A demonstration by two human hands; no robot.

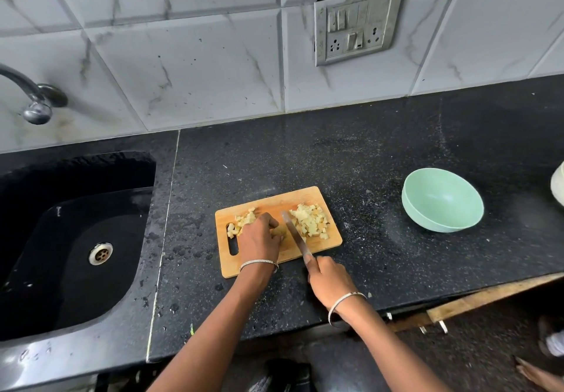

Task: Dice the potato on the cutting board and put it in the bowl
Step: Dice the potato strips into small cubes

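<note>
Potato [309,224] is all on the wooden cutting board [274,201], and most of it is already in cubes. There is a big heap on the right half and a smaller scatter at the far left by the handle slot. Between them the left grip [259,239] comes down at mid-board, fingers curled over an uncut piece of potato and pinning it to the wood. The right grip [331,281] is wrapped round the handle of the knife [294,233] just off the board's near edge. The blade runs away from it across the board, slotted between the left fingers and the right heap. Whether the edge touches the wood cannot be told. A thin bangle sits on each wrist. The pale green bowl [427,224] stands on the black speckled tabletop [366,153], well apart to the right of the board. At the far left are the dark sink [45,254] and a steel tap [33,98], with a switch plate [357,25] up on the tiled wall.
</note>
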